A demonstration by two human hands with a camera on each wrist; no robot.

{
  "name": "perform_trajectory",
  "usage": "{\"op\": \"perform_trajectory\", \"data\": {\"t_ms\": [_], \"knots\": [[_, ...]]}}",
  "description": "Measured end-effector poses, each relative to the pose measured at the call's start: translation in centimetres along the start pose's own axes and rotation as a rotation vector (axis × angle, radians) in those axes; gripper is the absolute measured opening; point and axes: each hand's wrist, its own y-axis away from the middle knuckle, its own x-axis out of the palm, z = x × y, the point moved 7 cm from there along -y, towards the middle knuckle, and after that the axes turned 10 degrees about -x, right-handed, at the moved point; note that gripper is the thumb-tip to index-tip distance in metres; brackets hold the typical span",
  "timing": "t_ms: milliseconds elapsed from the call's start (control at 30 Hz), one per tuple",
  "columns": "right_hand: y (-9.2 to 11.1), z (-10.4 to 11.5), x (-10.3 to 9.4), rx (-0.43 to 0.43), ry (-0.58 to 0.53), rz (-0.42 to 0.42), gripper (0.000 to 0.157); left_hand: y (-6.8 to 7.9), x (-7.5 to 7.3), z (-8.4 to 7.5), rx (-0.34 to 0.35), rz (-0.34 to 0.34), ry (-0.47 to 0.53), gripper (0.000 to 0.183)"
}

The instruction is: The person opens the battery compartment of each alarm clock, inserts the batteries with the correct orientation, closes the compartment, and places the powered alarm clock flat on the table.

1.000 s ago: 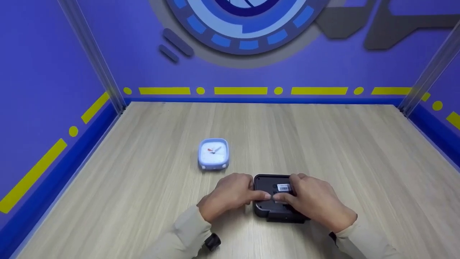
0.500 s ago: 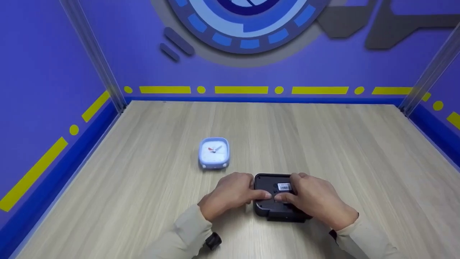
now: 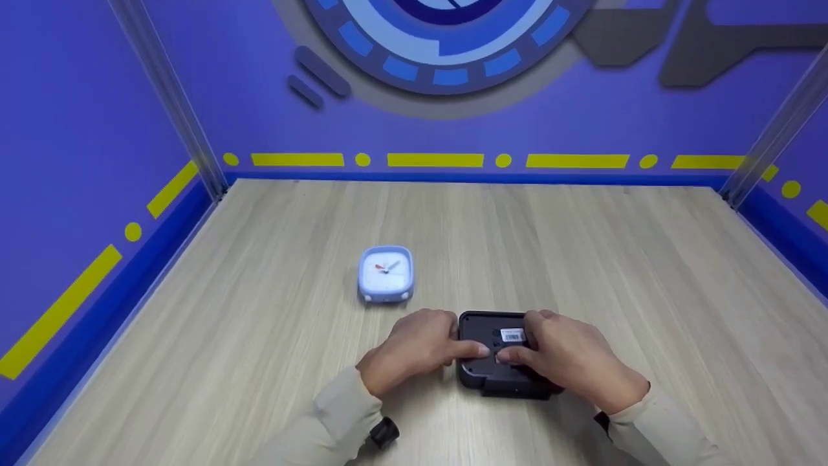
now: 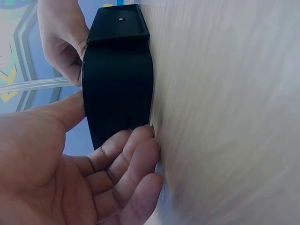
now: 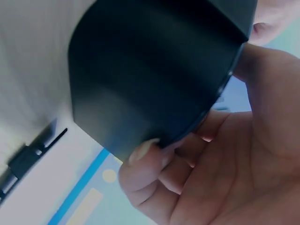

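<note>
A black square device (image 3: 479,370) with rounded corners lies flat on the table, its back with a barcode label (image 3: 513,334) turned up. Along its near edge runs a raised ledge (image 4: 119,23). My left hand (image 3: 420,346) grips the left side, thumb on the back and fingers curled against the side wall. At the right side my right hand (image 3: 572,353) holds it, thumb pressed on the back near a small feature, fingers over the far right edge. The device's underside is hidden. A light blue alarm clock (image 3: 385,274) stands apart, beyond my left hand.
The wood-grain table (image 3: 259,285) is bounded by a blue-purple back wall (image 3: 246,129) and side walls with yellow markings. Metal posts (image 3: 165,97) stand at the back corners. Dark wrist gear (image 3: 384,432) sits at my left sleeve.
My right thumb has slid slightly to the right over the device's back, and the right wrist has shifted a little with it. The left hand and the blue clock stay put.
</note>
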Motion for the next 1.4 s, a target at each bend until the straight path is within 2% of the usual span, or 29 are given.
{"op": "perform_trajectory", "data": {"t_ms": [167,333,767,1000,1400], "knots": [[0.0,0.0,-0.1,-0.005,0.036,-0.029,0.049,0.0,0.0,0.1,0.001,-0.013,0.021,0.043],[-0.1,-0.3,-0.2,-0.015,-0.014,-0.028,0.048,0.0,0.1,0.2,-0.009,-0.001,0.022,0.043],[-0.2,-0.6,-1.1,-0.016,-0.073,0.043,0.036,0.0,-0.1,0.1,0.002,-0.005,0.02,0.044],[-0.2,-1.4,-2.5,0.005,-0.066,-0.029,0.028,0.0,-0.1,0.2,0.006,-0.014,0.006,0.045],[0.1,-3.5,-3.4,0.057,-0.028,-0.059,0.027,-0.1,-0.1,0.2,0.001,-0.016,0.014,0.047]]}}
